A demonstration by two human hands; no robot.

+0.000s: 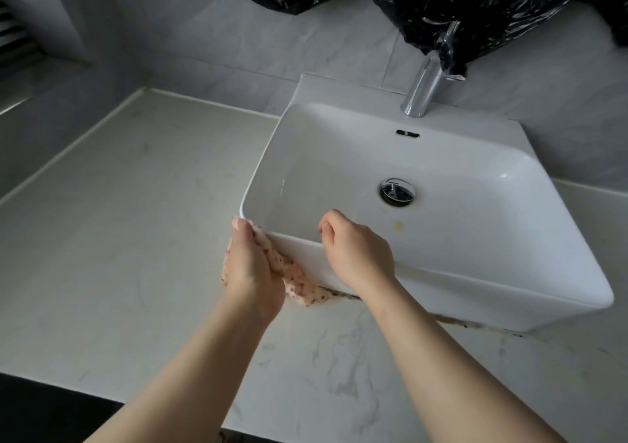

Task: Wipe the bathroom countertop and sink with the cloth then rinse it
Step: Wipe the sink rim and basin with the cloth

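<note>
A white rectangular vessel sink (560, 272) stands on a pale marble countertop (119, 204). My left hand (249, 266) grips a pink speckled cloth (299, 283) and presses it against the sink's front left corner, on the outer wall. Part of the cloth trails down onto the countertop at the sink's base. My right hand (353, 252) rests over the sink's front rim, its fingers curled loosely inside the basin and holding nothing. The basin has a chrome drain (397, 191) and a yellowish stain near the front.
A chrome faucet (423, 89) rises at the back of the sink, partly covered by a black plastic sheet (458, 4) hanging on the tiled wall. Dark grime lines the seam under the sink's front wall. The countertop's front edge runs at the lower left.
</note>
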